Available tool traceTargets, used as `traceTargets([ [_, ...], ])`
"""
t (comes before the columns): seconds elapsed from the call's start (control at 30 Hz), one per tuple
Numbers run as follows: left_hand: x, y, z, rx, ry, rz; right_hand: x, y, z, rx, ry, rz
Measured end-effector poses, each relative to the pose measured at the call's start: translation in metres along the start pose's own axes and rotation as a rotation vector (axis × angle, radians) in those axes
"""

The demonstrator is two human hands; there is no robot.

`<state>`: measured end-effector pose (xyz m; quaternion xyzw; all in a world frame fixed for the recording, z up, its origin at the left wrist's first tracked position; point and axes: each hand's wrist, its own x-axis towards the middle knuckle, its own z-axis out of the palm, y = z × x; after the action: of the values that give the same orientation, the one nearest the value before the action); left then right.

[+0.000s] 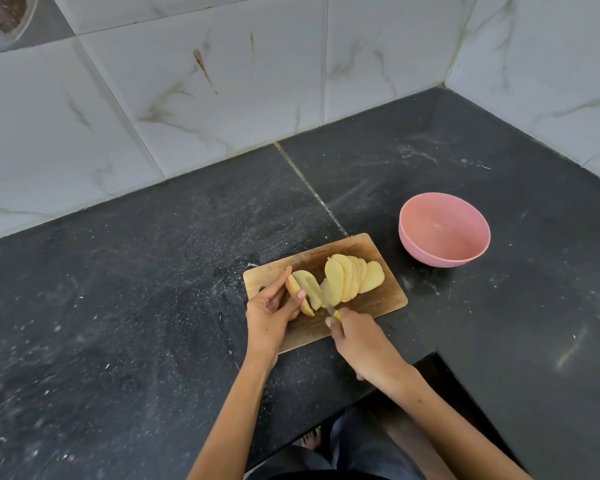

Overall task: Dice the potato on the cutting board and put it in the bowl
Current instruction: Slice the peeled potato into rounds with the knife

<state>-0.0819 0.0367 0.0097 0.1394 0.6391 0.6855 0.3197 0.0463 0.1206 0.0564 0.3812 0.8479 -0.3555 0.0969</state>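
Potato (pixel 340 280) slices lie fanned on my cutting board (pixel 385 299); my left hand (pixel 271 311) pinches the end slices, my right hand (pixel 355 336) curls round a knife (pixel 332 311). Pink bowl (pixel 444 230) sits just beyond, apart on the dark counter (pixel 136 306).

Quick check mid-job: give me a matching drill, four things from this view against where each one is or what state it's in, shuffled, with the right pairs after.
Things:
1. pink bowl
2. potato slices
3. left hand
4. right hand

States:
A. holds the knife handle
B. holds the end piece of potato
C. fanned out on the cutting board
D. stands on the counter beside the board, nothing in it

Pairs: 1-D, 2-C, 3-B, 4-A
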Motion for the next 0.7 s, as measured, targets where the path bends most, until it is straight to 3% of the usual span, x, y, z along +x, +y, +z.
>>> traceTargets([
  [0.13,0.001,0.002,-0.002,0.089,-0.032,0.041,0.013,-0.011,-0.001,0.228,0.067,-0.068],
  [0.3,0.006,0.007,-0.011,0.145,-0.133,0.048,0.024,-0.020,0.005,0.186,0.197,-0.125],
  [0.43,0.013,0.002,-0.021,0.443,-0.276,0.214,0.028,-0.019,0.003,0.235,0.204,-0.089],
  [0.53,0.016,-0.002,-0.012,0.626,-0.187,0.326,0.029,-0.018,0.002,0.280,0.198,-0.057],
  [0.7,0.014,-0.009,-0.006,0.580,-0.076,0.333,0.032,-0.017,0.004,0.251,0.211,-0.054],
])
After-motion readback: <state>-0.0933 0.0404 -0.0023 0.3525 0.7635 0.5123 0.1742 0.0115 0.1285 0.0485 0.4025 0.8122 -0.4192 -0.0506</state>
